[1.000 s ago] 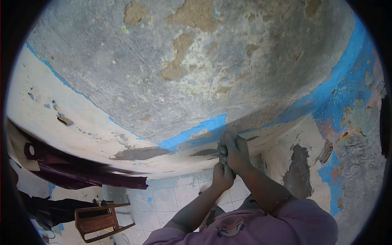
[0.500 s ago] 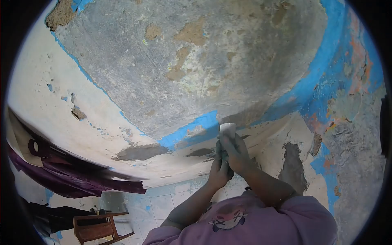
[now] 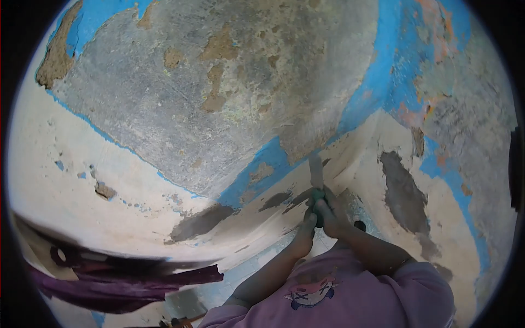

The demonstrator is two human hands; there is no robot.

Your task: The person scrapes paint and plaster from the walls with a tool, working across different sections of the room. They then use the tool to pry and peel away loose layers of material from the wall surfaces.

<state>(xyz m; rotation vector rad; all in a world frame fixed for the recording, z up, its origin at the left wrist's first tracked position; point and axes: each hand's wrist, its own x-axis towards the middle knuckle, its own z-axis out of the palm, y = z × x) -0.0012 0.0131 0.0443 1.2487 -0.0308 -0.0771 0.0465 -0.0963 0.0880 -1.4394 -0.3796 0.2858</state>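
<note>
In the head view, a scraper (image 3: 315,172) with a flat metal blade and a greenish handle points away from me. My right hand (image 3: 332,217) is closed round its handle, the thumb lying along the top. From the other side my left hand (image 3: 306,234) also grips the handle, lower down. The blade's tip lies over the wall (image 3: 219,136), at the lower edge of a strip of blue paint (image 3: 262,172). Whether the blade touches the surface I cannot tell. Part of the handle is hidden by my fingers.
Large grey areas of the wall are bare, bordered by blue and whitish paint. Dark grey patches (image 3: 202,223) mark the lower wall. A purple cloth (image 3: 126,290) hangs at lower left. Another wall (image 3: 465,126) with flaking paint meets this one at the right.
The view has shifted and turned. The scraper's blade, earlier broad side toward me, now looks narrower and darker. Both hands have stayed on the scraper. The chair has mostly left the view.
</note>
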